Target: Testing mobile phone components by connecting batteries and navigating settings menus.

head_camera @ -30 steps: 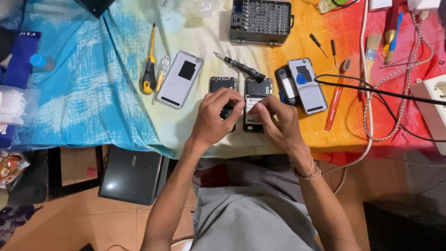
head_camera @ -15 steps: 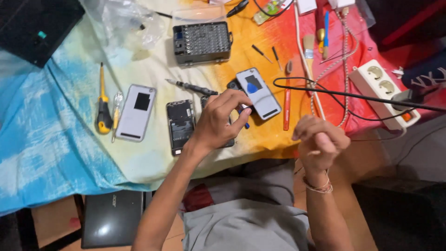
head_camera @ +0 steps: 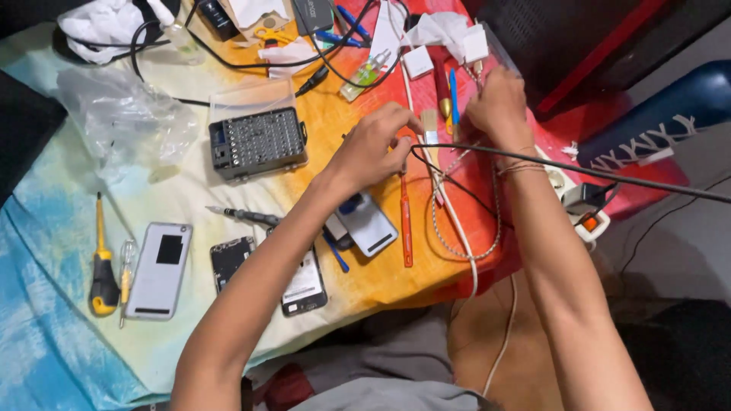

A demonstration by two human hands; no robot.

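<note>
Both hands have left the opened phone and gone up the table since half a second ago, when the left rested by the phones and the right was a raised fist. Now the left hand (head_camera: 373,148) lies with fingers curled, its tips touching a black cable (head_camera: 487,156) near a small flat brush (head_camera: 431,129); whether it grips the cable I cannot tell. Beyond it, the right hand (head_camera: 499,106) is closed loosely about a thin braided cord (head_camera: 487,228) by a white charger plug (head_camera: 476,44).

Under them, the table wears a tie-dyed cloth (head_camera: 46,335), blue at the left, pale yellow in the middle, orange and red to the right. On it lie a grey bit case (head_camera: 257,141), an opened phone (head_camera: 304,285) near the table's edge, a phone back (head_camera: 159,269), a yellow-handled screwdriver (head_camera: 102,262), a red prying tool (head_camera: 406,221) and a crumpled clear bag (head_camera: 122,118). A white power strip (head_camera: 586,213) hangs at the right edge, above a dark floor.
</note>
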